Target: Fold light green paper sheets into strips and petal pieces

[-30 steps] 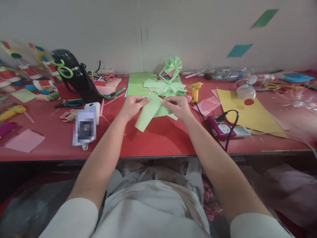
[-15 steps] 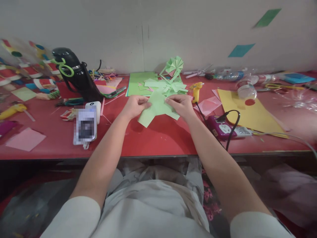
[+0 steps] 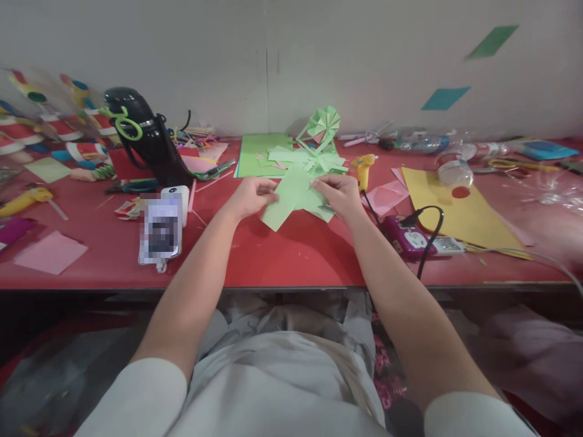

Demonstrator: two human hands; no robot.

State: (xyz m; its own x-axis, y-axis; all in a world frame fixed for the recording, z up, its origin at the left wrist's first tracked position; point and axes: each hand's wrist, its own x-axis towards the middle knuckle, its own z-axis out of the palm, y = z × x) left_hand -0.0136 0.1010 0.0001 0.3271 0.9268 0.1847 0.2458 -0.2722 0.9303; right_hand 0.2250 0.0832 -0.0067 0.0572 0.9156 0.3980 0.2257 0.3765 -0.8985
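Between my hands is a light green folded paper piece (image 3: 291, 194) with several pointed arms, tilted above the red table. My left hand (image 3: 252, 197) pinches its left edge, thumb and fingers closed on the paper. On the other side, my right hand (image 3: 337, 193) grips the paper near its upper right with thumb and forefinger. Just beyond stands a green paper construction (image 3: 324, 124) with a pleated round top. Green paper pieces (image 3: 285, 154) lie around its foot, on a stack of green sheets (image 3: 259, 142).
A yellow glue gun (image 3: 363, 170) and a purple power socket (image 3: 405, 238) with cables are to the right, near yellow paper (image 3: 460, 212) and a plastic bottle (image 3: 455, 173). On the left are a black bottle (image 3: 146, 136) and a phone (image 3: 160, 230). At the right edge is a blurred hand (image 3: 567, 224).
The view has shifted slightly. My right hand has slid a little along the paper, which has turned slightly. A blurred hand has come in at the right edge.
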